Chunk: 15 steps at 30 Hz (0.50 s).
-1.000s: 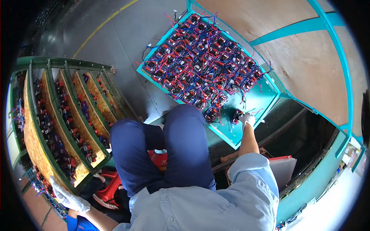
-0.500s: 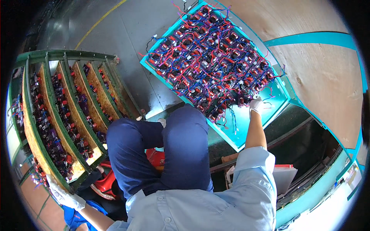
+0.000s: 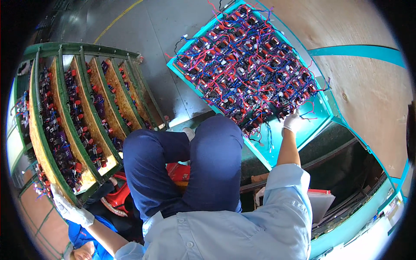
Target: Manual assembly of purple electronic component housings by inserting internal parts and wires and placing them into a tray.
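Observation:
My left hand (image 3: 73,211), in a white glove, is at the near lower corner of a slatted rack (image 3: 65,185) with a green frame, its fingers wrapped round the edge. Rows of purple circuit boards (image 3: 60,145) with red and black parts fill the rack's slots. Also gloved, my right hand (image 3: 293,121) is closed at the near right edge of a dense block of wired circuit boards (image 3: 247,65). The circuit board (image 3: 284,113) at its fingertips is partly hidden. These boards lie in a turquoise tray (image 3: 318,106), with red, blue and black wires sticking up.
My knees (image 3: 216,138) are between rack and tray. A red stool-like object (image 3: 119,197) and a person in blue (image 3: 84,242) are at lower left. Wooden panels with turquoise edging (image 3: 359,86) stand at right. White papers (image 3: 320,203) lie beside my right sleeve.
The whole view has shifted slightly, so rack and tray sit further right in the picture. More of the person in blue shows at lower left. Both hands keep nearly the same places.

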{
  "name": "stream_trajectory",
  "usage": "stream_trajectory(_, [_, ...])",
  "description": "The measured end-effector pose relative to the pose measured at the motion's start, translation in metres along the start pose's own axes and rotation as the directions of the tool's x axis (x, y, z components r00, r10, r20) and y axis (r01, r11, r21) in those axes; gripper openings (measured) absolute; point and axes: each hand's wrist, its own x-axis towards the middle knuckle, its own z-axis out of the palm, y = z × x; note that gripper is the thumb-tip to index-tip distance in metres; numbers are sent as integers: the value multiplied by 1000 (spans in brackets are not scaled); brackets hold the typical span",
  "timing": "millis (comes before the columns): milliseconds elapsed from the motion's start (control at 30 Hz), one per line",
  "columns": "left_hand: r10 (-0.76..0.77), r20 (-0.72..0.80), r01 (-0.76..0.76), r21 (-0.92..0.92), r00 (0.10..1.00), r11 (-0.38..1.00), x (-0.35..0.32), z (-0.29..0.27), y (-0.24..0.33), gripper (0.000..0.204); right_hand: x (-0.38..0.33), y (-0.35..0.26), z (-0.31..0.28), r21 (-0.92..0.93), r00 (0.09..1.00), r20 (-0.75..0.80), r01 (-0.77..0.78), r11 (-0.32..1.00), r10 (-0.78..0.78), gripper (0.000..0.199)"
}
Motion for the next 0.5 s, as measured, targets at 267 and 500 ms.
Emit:
stream_trajectory(267, [190,-7,-179,290,982,940,7,-18,-2,36,-6,3,30,-104,832,-312,449,887,-458,37])
stream_trajectory(500, [-79,-127,125,413,989,902,1,17,-2,20,-144,-281,180,427,654,87,657,621,-751,39])
